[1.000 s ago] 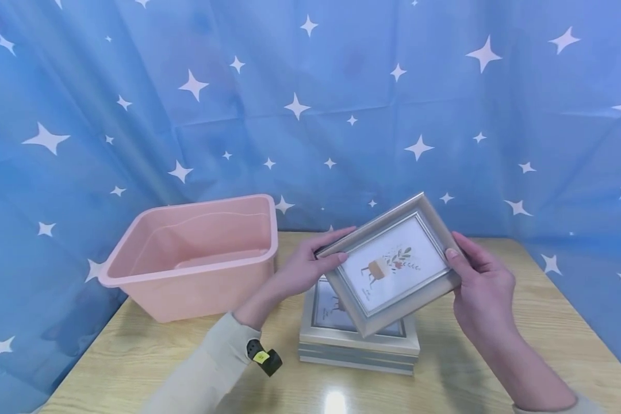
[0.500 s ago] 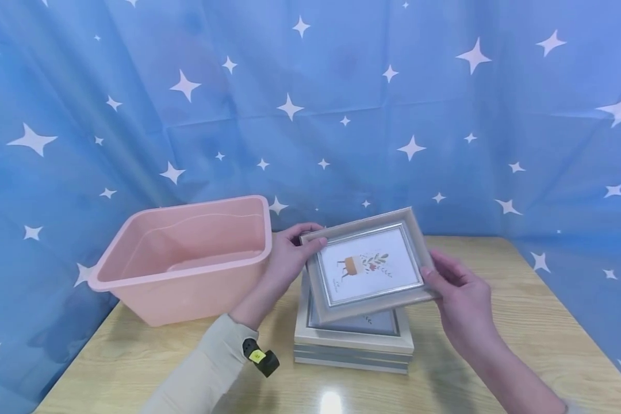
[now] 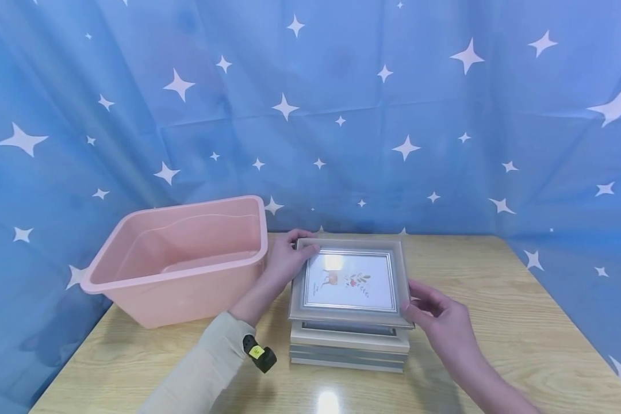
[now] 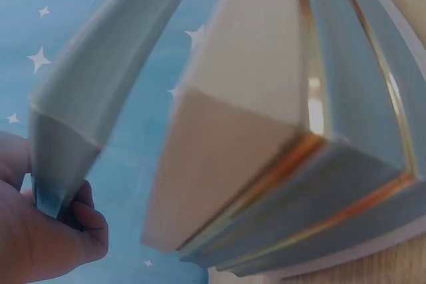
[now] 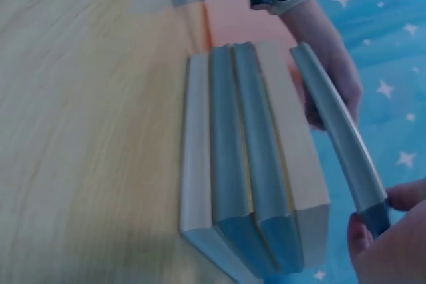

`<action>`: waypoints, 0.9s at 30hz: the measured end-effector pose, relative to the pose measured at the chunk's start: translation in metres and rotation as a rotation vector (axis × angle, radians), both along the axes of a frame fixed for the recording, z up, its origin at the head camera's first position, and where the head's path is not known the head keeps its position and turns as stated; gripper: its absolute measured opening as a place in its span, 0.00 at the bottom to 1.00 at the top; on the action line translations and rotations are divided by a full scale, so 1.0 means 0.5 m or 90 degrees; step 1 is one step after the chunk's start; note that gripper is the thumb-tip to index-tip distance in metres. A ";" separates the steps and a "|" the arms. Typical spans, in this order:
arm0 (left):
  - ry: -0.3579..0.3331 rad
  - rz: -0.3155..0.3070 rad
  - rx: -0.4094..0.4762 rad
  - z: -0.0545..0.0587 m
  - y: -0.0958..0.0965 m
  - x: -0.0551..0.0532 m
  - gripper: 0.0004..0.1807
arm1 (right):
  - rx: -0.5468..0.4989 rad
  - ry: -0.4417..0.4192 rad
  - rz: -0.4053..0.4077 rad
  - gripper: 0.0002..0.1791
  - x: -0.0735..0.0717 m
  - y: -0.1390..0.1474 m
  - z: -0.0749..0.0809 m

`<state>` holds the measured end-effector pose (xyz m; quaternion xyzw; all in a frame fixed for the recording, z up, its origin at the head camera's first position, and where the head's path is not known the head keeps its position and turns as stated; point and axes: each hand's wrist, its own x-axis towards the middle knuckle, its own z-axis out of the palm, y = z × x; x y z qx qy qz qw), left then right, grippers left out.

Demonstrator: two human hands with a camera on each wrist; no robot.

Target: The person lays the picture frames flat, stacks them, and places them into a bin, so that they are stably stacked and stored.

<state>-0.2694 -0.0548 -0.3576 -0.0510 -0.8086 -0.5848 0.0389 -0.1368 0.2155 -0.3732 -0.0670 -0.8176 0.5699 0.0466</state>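
Observation:
Both hands hold a silvery-grey picture frame (image 3: 349, 313) with a small flower print behind its glass. The left hand (image 3: 286, 257) pinches its far left corner, thumb on the face. At the near right corner the right hand (image 3: 444, 325) grips the edge between thumb and fingers. Right below lies a stack of several picture frames (image 3: 349, 352), cream and blue-grey at the sides. A gap shows between the held picture frame (image 5: 339, 131) and the stack (image 5: 253, 164) in the right wrist view, and likewise in the left wrist view.
A pink plastic bin (image 3: 186, 296) stands left of the stack, its open top facing up. All of it rests on a light wooden table (image 3: 507, 299). A blue curtain (image 3: 341, 69) with white stars hangs behind. A black wrist camera (image 3: 260, 353) sits on the left sleeve.
The held picture frame has come down and left, turned from a slant to nearly square over the stack, and tipped flatter. Both hands moved with it, keeping their grip.

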 end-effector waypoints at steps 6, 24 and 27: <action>-0.005 -0.012 -0.013 -0.024 -0.005 0.002 0.13 | 0.014 0.026 0.015 0.31 0.015 -0.002 -0.016; 0.028 -0.038 -0.065 -0.049 -0.015 0.011 0.12 | 0.022 0.044 0.018 0.29 0.025 -0.002 -0.045; 0.029 -0.044 -0.063 -0.052 -0.016 0.011 0.12 | 0.028 0.040 0.017 0.29 0.026 0.000 -0.048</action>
